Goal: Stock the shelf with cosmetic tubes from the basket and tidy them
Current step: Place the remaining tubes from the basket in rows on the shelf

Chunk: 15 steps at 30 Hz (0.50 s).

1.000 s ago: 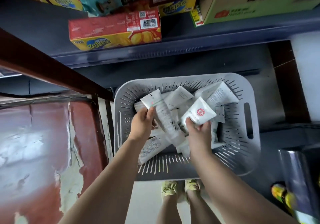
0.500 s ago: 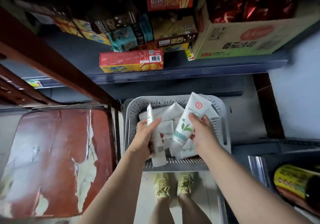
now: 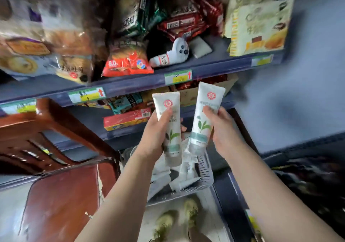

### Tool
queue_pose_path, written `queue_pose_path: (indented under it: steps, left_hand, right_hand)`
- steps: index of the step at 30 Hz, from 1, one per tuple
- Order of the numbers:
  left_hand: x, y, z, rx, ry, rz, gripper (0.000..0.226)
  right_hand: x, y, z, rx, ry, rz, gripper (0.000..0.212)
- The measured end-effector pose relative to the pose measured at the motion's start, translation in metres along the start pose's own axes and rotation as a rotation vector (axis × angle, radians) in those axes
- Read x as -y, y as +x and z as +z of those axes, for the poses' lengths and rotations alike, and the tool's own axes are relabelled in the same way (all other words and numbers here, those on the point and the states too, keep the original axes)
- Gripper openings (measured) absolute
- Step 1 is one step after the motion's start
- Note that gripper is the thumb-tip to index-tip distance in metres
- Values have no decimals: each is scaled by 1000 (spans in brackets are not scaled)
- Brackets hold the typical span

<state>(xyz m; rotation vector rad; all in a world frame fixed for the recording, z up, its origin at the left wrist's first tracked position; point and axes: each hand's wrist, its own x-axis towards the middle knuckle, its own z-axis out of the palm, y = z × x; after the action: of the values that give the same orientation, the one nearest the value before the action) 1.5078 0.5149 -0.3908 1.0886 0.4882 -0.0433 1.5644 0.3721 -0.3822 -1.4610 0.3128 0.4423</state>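
Note:
My left hand (image 3: 154,135) grips a white cosmetic tube (image 3: 169,114) with a red seal and green leaf print, held upright. In my right hand (image 3: 222,127) is a second matching tube (image 3: 204,114), also upright, cap end down. Both tubes are raised in front of the blue shelf edge (image 3: 141,84). Below them the grey slotted basket (image 3: 204,174) holds several more white tubes (image 3: 179,183), partly hidden by my arms.
The upper shelf carries snack bags (image 3: 127,58), a white controller-shaped item (image 3: 173,54) and a pale box (image 3: 259,27). A lower shelf holds a red box (image 3: 127,119). A worn red-brown chair (image 3: 61,167) stands at the left.
Both hands have lifted their tubes out of the basket up to shelf height. The view has tilted upward, showing the higher shelf.

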Motion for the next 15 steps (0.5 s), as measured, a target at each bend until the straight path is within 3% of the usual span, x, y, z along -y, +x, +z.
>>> queue_pose_path:
  steps: [3,15]
  left_hand:
    - [-35,-11,29,129,60,73,22]
    - [-129,-106,164,733,118,223,17]
  right_hand:
    - [36,-33,-7,-84,93,-102,7]
    - [146,-188,-67,-403,23,-581,12]
